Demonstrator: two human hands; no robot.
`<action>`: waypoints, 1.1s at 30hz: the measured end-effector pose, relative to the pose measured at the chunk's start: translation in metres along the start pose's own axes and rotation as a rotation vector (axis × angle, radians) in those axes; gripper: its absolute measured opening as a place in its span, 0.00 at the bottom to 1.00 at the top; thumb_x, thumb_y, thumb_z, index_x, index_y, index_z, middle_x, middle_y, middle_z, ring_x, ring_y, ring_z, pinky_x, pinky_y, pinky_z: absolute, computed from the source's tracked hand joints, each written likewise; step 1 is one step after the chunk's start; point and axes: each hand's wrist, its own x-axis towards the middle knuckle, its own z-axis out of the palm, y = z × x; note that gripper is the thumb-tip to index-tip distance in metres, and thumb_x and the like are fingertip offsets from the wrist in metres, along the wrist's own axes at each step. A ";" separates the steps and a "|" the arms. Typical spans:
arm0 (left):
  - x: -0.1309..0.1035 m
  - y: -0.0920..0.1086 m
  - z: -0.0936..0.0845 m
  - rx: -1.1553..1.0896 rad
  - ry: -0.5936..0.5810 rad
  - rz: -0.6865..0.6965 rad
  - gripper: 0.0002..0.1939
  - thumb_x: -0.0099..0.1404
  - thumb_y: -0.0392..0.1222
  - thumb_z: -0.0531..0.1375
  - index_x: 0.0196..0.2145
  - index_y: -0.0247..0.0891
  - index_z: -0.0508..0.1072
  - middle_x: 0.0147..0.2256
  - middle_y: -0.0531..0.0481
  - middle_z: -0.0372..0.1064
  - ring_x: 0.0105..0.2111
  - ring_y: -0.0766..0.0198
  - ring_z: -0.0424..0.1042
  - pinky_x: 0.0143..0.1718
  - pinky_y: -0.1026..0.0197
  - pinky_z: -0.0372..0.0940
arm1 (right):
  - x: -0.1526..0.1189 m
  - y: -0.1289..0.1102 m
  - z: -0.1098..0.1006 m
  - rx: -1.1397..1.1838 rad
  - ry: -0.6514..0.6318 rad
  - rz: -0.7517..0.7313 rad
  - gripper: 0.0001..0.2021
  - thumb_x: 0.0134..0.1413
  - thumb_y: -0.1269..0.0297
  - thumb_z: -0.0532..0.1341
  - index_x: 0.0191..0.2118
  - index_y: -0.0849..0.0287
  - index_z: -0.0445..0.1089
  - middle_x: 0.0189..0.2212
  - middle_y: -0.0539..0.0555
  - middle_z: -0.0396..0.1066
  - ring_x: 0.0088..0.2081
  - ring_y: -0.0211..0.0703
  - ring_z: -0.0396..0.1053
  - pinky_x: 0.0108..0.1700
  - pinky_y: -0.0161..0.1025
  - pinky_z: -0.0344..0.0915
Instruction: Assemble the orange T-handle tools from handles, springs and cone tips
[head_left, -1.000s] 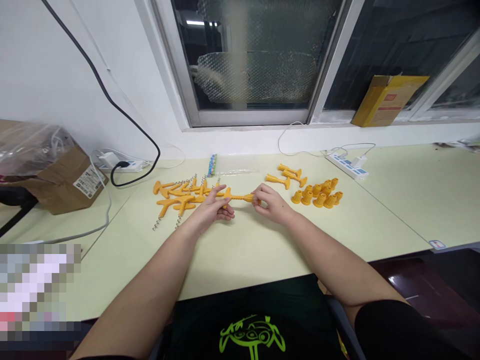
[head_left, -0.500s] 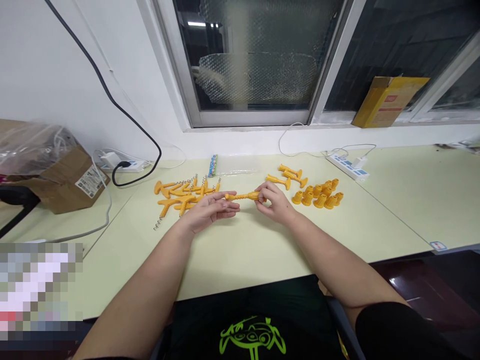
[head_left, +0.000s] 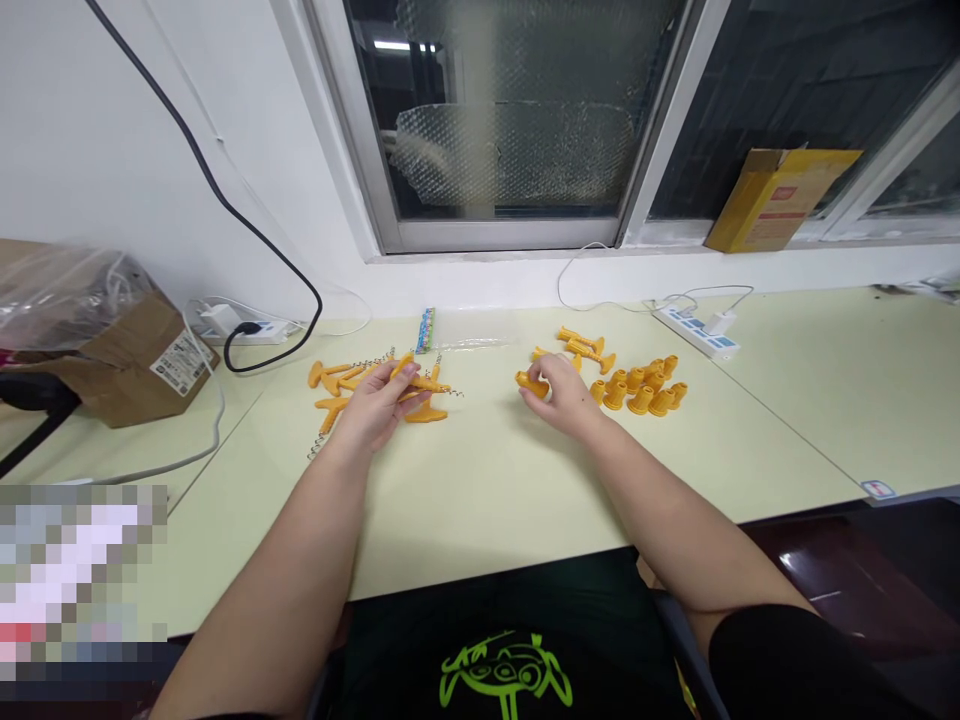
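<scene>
My left hand (head_left: 379,405) is closed around a yellow T-handled corkscrew (head_left: 429,384), its bare metal spiral pointing right. Fingers of my right hand (head_left: 559,395) pinch a yellow ribbed sleeve (head_left: 531,384), a short distance to the right of that spiral. Beneath and beside my left hand lie several more yellow corkscrews (head_left: 330,408) with their spirals exposed. Right of my right hand stands a group of yellow sleeves (head_left: 640,400). Behind it lie corkscrews with sleeves fitted (head_left: 589,352), one of them partly hidden by my fingers.
A clear plastic bag (head_left: 476,328) with a coloured strip lies at the back of the table. Power strips (head_left: 697,332) with cables sit near the wall on both sides. An open cardboard box (head_left: 142,365) stands at the left, and a black cable (head_left: 225,205) hangs down.
The corkscrew and sleeve, joined between my hands earlier, are now apart. My left hand has shifted left with the corkscrew, baring its spiral; my right hand keeps the sleeve, slightly farther right.
</scene>
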 end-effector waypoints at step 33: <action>0.014 -0.008 -0.044 1.349 0.113 0.000 0.28 0.53 0.54 0.70 0.49 0.42 0.75 0.45 0.43 0.73 0.46 0.46 0.73 0.42 0.52 0.67 | -0.004 0.051 -0.032 -0.645 -0.039 0.649 0.18 0.52 0.67 0.62 0.50 0.57 0.74 0.52 0.63 0.72 0.59 0.63 0.64 0.67 0.67 0.44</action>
